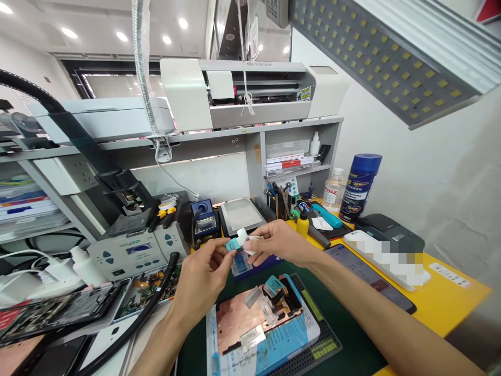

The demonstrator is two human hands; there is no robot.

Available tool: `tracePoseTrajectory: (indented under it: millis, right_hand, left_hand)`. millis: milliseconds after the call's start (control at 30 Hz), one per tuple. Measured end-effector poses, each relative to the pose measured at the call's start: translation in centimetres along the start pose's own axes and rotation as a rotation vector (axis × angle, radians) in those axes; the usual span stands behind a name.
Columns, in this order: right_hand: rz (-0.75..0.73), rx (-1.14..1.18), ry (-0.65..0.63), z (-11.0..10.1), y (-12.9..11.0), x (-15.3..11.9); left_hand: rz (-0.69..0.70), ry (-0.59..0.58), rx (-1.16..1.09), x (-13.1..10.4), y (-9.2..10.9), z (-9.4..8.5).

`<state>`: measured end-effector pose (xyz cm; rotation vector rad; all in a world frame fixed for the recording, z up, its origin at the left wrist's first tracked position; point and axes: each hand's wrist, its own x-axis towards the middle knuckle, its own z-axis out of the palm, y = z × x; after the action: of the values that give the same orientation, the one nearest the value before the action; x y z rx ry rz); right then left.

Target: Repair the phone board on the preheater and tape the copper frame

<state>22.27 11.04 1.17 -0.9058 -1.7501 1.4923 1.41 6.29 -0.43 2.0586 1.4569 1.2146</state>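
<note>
My left hand [211, 263] pinches the teal end of a small bottle or tube [234, 244], held up above the work mat. Its white top [242, 236] points toward my right hand [270, 243], whose fingers are closed on a white tissue or cloth [252, 244] beside it. Below both hands lies a copper-coloured phone screen part [235, 321] with flex cables and a teal tab [275, 285]. It rests on a blue and white box [274, 352], which sits on a dark perforated mat.
A phone [371, 277] and a white device [383, 258] lie at the right. Behind them stand a blue spray can [359, 188] and a clear bottle [334, 190]. A black hose [156, 300], circuit boards and a grey station [136, 253] occupy the left. An LED lamp [383, 57] hangs overhead.
</note>
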Motion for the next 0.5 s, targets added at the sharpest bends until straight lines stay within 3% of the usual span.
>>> tracePoseTrajectory:
  millis: [133, 500]
  right_hand:
    - [-0.002, -0.114, 0.099, 1.0, -0.5, -0.4]
    - [0.073, -0.015, -0.015, -0.1, -0.4, -0.3]
  left_hand:
    - [-0.010, -0.002, -0.008, -0.2, 0.2, 0.1]
    - [0.045, -0.006, 0.022, -0.1, -0.2, 0.4]
